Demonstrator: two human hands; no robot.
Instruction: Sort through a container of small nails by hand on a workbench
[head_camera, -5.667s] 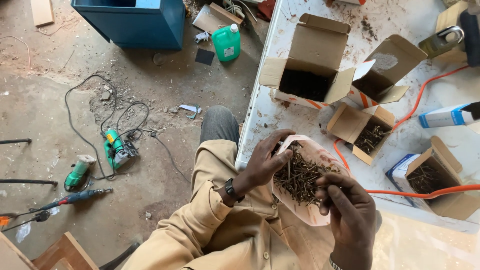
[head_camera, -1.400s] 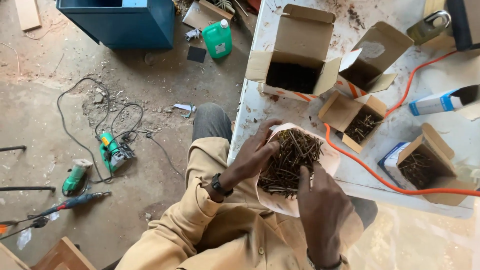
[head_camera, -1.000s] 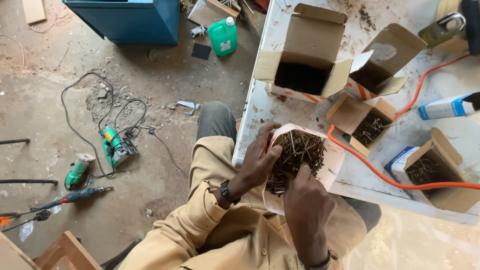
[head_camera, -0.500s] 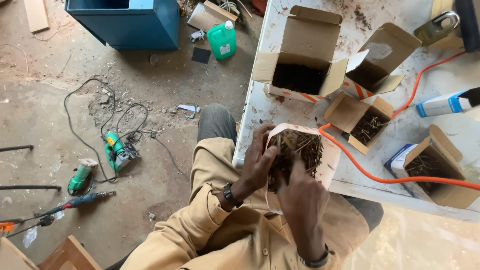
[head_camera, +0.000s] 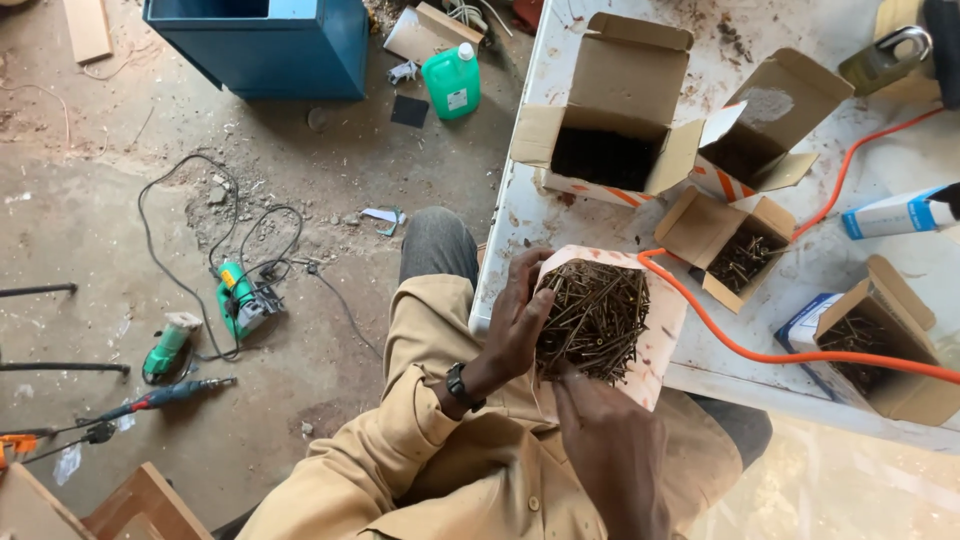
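The left hand (head_camera: 520, 325) curls around the side of an open box of screws (head_camera: 598, 318) held at the white table's (head_camera: 800, 265) edge. The right hand (head_camera: 610, 445) pinches into the pile. It looks heavy, sharp, shifting; best supported underneath.

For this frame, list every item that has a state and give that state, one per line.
Box of screws: open, full, held over the lap.
Left hand: gripping the box's edge.
Right hand: fingers at the screws.
Large cardboard box: flaps open, dark contents.
Small box: open, holding screws.
Right-side box: open, holding screws.
Green jug: capped, on the floor.
Padlock: shackle looks shut.
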